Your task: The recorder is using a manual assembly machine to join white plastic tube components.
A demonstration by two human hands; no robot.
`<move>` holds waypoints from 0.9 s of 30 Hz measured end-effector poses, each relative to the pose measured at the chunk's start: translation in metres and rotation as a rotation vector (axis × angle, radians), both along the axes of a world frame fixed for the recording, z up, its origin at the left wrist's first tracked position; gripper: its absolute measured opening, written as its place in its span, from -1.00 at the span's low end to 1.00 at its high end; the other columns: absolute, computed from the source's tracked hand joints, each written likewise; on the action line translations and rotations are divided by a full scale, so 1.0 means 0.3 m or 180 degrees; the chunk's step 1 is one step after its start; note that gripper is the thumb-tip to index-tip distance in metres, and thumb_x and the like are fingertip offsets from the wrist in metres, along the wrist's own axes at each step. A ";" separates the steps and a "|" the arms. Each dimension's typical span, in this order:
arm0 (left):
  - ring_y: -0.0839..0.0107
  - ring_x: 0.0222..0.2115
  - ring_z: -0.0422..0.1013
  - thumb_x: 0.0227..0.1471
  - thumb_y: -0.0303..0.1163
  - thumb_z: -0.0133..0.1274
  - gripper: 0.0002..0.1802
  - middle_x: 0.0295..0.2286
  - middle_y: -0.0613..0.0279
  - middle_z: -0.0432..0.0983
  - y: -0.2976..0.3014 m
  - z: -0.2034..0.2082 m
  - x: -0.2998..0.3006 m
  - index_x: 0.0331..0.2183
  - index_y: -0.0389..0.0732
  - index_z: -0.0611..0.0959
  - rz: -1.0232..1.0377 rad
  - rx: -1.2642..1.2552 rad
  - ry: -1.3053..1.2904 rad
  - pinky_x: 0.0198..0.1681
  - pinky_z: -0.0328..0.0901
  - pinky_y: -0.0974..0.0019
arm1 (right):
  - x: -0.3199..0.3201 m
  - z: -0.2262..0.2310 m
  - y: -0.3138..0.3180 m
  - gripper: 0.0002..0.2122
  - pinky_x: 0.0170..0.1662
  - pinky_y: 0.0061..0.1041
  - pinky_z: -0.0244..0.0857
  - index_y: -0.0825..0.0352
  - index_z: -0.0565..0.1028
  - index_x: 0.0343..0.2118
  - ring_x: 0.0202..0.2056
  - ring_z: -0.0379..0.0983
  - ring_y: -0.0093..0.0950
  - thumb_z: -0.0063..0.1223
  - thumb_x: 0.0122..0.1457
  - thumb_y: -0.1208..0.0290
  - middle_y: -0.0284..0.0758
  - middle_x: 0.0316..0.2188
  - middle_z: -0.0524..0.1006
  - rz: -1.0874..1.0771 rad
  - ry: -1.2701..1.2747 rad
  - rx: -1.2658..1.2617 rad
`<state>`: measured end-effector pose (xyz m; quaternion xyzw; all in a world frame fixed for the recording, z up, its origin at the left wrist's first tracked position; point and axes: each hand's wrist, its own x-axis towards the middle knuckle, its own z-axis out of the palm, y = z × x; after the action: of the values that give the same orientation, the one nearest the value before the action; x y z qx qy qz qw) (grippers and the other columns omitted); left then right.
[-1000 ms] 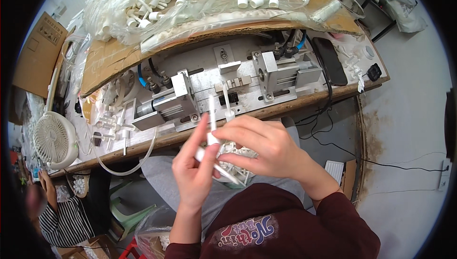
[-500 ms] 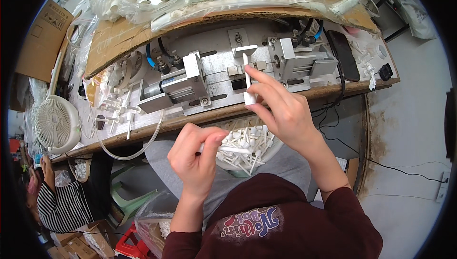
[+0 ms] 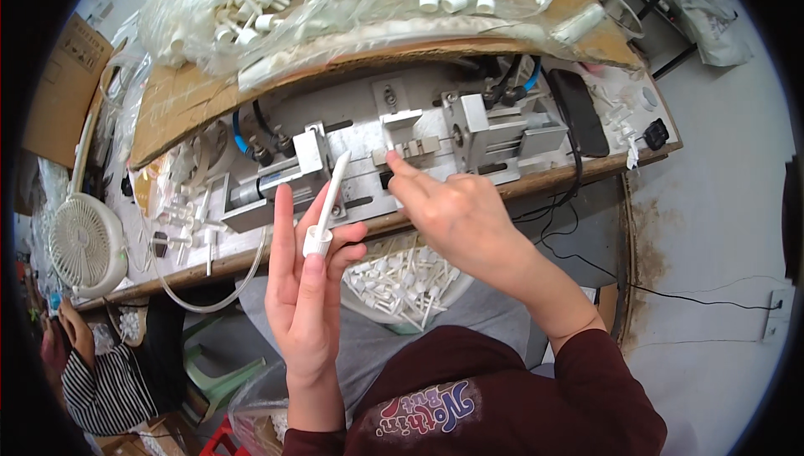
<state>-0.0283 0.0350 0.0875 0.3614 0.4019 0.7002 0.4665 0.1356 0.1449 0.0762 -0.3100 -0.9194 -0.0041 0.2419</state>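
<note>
Head cam: L hand is lightly pinching a stick btwn thumb and fingers, ribbed cap low, tapered tip pointing up. R hand is hanging over the metal jig, index tip at its notched block; can't tell if that grip's holding anything. Prob. a positioning step; next move's calling for steady fingertips. Smooth white plastic sticks are filling a tub below the desk's rough wood edge.

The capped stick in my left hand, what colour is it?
White, both stick and cap; it shows best in the head view.
</note>
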 end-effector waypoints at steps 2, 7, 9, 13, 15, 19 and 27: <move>0.16 0.00 0.45 0.27 -0.52 -0.17 -0.35 0.15 -0.31 0.25 0.007 0.017 0.010 0.30 -0.39 0.02 0.0144 -0.0088 0.0194 0.06 0.39 0.23 | 0.007 0.011 0.007 -0.86 -0.58 -0.48 0.37 0.35 0.46 -0.39 -0.66 0.50 -0.38 0.13 -0.05 0.56 -0.16 -0.05 0.59 0.0018 -0.0063 -0.0033; 0.14 -0.11 0.54 0.09 -0.71 0.04 -0.49 -0.02 -0.30 0.46 -0.018 0.004 -0.018 0.10 -0.43 0.36 0.0151 0.0001 0.0443 -0.03 0.47 0.24 | 0.010 0.004 0.012 -0.87 -0.59 -0.47 0.37 0.36 0.46 -0.38 -0.66 0.51 -0.37 0.12 -0.04 0.57 -0.14 -0.05 0.58 0.0073 -0.0004 -0.0098; 0.18 -0.16 0.56 -0.06 -0.80 0.14 -0.54 -0.11 -0.22 0.53 -0.027 0.005 -0.024 -0.05 -0.46 0.50 0.0162 0.0057 0.0530 -0.09 0.51 0.27 | 0.009 0.006 0.016 -0.86 -0.58 -0.47 0.38 0.37 0.46 -0.37 -0.63 0.53 -0.37 0.15 -0.03 0.54 -0.15 -0.07 0.59 0.0090 -0.0048 -0.0079; 0.25 -0.18 0.56 -0.14 -0.82 0.20 -0.58 -0.07 -0.14 0.49 -0.024 -0.004 -0.033 -0.14 -0.46 0.60 0.0294 0.0053 0.1262 -0.15 0.55 0.32 | 0.019 0.037 0.040 -0.84 -0.51 -0.45 0.43 0.37 0.43 -0.42 -0.56 0.58 -0.36 0.16 -0.06 0.50 -0.11 -0.23 0.61 0.0400 0.0155 -0.0057; 0.26 -0.19 0.56 -0.16 -0.82 0.21 -0.57 -0.02 -0.10 0.45 -0.020 -0.006 -0.035 -0.14 -0.46 0.62 0.0429 0.0047 0.1654 -0.17 0.55 0.33 | 0.033 0.088 0.051 -0.83 -0.48 -0.43 0.43 0.34 0.47 -0.37 -0.56 0.56 -0.38 0.20 0.00 0.42 -0.19 -0.30 0.60 0.0483 0.0345 -0.0475; 0.34 -0.23 0.56 -0.16 -0.80 0.21 -0.55 0.02 -0.05 0.44 0.005 -0.018 -0.019 -0.12 -0.43 0.65 0.0590 0.0162 0.2310 -0.21 0.54 0.38 | 0.067 0.209 0.136 -0.73 -0.42 -0.40 0.41 0.29 0.55 -0.27 -0.55 0.54 -0.40 0.27 0.05 0.23 -0.29 -0.35 0.61 0.0244 0.1094 -0.0554; 0.46 -0.31 0.50 -0.15 -0.68 0.27 -0.60 0.01 0.13 0.49 0.106 -0.084 0.042 -0.16 -0.31 0.70 0.0792 0.0568 0.3638 -0.32 0.49 0.42 | 0.069 0.269 0.524 -0.43 -0.14 -0.29 0.44 0.42 0.46 0.03 -0.09 0.50 -0.17 0.28 0.05 0.10 -0.02 -0.01 0.45 -0.1614 0.0307 0.0549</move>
<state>-0.0157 0.0667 0.0623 0.6692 0.5685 0.4750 0.0581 0.1564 0.3021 0.1569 -0.5084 -0.7961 -0.1282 0.3022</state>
